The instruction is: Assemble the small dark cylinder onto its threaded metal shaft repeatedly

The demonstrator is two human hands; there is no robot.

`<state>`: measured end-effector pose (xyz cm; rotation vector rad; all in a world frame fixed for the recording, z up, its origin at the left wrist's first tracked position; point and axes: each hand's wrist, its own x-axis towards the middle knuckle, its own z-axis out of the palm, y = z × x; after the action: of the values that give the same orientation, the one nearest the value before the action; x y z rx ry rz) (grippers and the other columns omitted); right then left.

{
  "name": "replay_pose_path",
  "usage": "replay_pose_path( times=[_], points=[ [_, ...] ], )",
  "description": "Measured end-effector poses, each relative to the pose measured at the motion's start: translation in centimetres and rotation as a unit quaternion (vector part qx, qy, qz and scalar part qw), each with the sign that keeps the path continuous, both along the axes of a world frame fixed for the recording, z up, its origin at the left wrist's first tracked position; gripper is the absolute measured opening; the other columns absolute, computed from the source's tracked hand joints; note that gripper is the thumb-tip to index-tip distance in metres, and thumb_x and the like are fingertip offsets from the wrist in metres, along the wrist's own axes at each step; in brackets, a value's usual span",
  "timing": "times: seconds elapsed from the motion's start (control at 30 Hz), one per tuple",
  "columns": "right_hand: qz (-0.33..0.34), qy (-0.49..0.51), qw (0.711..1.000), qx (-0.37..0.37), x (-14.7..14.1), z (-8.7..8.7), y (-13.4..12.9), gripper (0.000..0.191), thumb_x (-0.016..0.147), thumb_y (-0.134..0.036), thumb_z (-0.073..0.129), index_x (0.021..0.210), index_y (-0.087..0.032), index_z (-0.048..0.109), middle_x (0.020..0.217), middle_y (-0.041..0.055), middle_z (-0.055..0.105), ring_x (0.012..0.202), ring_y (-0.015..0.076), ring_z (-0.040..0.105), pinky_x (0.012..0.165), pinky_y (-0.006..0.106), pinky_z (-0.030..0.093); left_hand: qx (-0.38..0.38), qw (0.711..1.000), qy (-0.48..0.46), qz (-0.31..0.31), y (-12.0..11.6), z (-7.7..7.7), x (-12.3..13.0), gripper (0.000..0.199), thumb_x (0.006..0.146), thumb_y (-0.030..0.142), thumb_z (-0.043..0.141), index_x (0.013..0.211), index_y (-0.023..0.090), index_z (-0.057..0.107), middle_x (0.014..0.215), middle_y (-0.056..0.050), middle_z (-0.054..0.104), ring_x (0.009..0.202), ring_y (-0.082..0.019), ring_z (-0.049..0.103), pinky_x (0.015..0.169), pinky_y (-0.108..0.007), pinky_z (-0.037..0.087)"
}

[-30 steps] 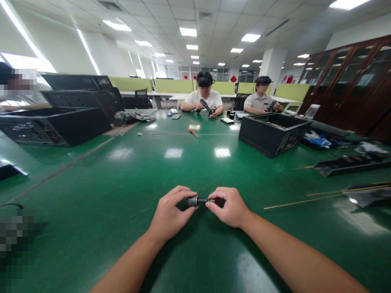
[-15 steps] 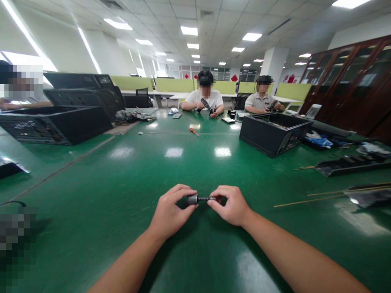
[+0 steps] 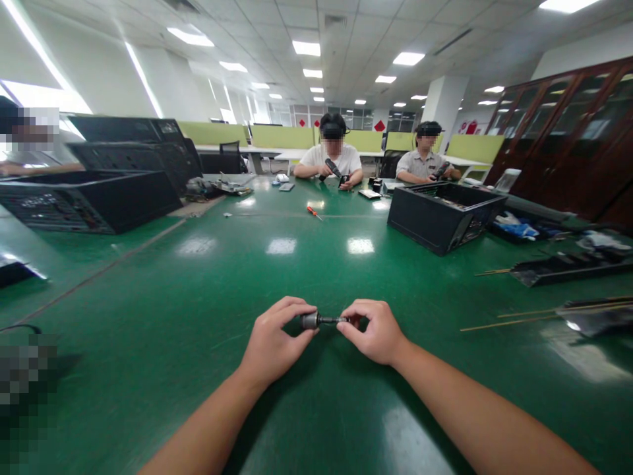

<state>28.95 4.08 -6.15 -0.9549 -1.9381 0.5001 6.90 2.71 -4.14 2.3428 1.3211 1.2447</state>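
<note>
My left hand [image 3: 277, 340] is closed round a short grey metal cylinder [image 3: 311, 320], with thumb and fingers on either side of it. From the cylinder a thin dark shaft [image 3: 328, 320] runs to the right. The far end of that shaft is pinched between the thumb and fingers of my right hand [image 3: 372, 331], which partly hide it. Both hands are just above or at the green tabletop [image 3: 316, 277], with the part lying roughly level between them. Whether shaft and cylinder are one piece I cannot tell.
A small orange-handled screwdriver [image 3: 312, 211] lies farther back. Black computer cases stand at the right [image 3: 440, 218] and left [image 3: 99, 201]. Thin brass-coloured rods [image 3: 509, 322] stick out from parts on the right. Two people [image 3: 331, 161] work across the table; another [image 3: 34, 155] sits left.
My left hand and the cylinder have shifted very slightly left, and a little more of the shaft shows. The right hand has barely moved.
</note>
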Motion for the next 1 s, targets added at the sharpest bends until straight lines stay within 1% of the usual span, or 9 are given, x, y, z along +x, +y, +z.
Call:
replay_pose_path(
  times=[0.37,0.7,1.0],
  points=[
    [-0.006,0.008,1.000,-0.009,0.02,-0.01,0.01,0.005,0.078,-0.022,0.069,0.074,-0.019,0.070,0.064,0.0007,0.064,0.058,0.0142,0.060,0.058,0.025,0.044,-0.002,1.000,-0.001,0.009,0.19,-0.13,-0.27,0.020,0.078,0.022,0.069,0.098,0.022,0.072,0.098,-0.005,0.069,0.092,-0.019,0.065,0.084,-0.030,0.053],
    [-0.006,0.014,1.000,-0.008,-0.03,0.00,0.08,0.005,0.077,-0.022,0.069,0.074,-0.018,0.070,0.064,0.0005,0.064,0.058,0.0136,0.059,0.058,0.025,0.043,0.001,1.000,-0.001,0.010,0.52,-0.17,-0.58,0.020,0.078,0.021,0.070,0.097,0.022,0.071,0.099,-0.002,0.068,0.093,-0.016,0.064,0.086,-0.027,0.050],
    [-0.004,0.023,1.000,-0.006,-0.05,-0.03,0.02,0.006,0.077,-0.021,0.069,0.073,-0.016,0.071,0.062,0.0005,0.064,0.056,0.0128,0.058,0.057,0.024,0.042,-0.008,1.000,-0.001,0.011,0.33,-0.06,-0.62,0.020,0.078,0.021,0.069,0.098,0.021,0.071,0.099,-0.004,0.068,0.093,-0.017,0.064,0.085,-0.028,0.050]
  ],
)
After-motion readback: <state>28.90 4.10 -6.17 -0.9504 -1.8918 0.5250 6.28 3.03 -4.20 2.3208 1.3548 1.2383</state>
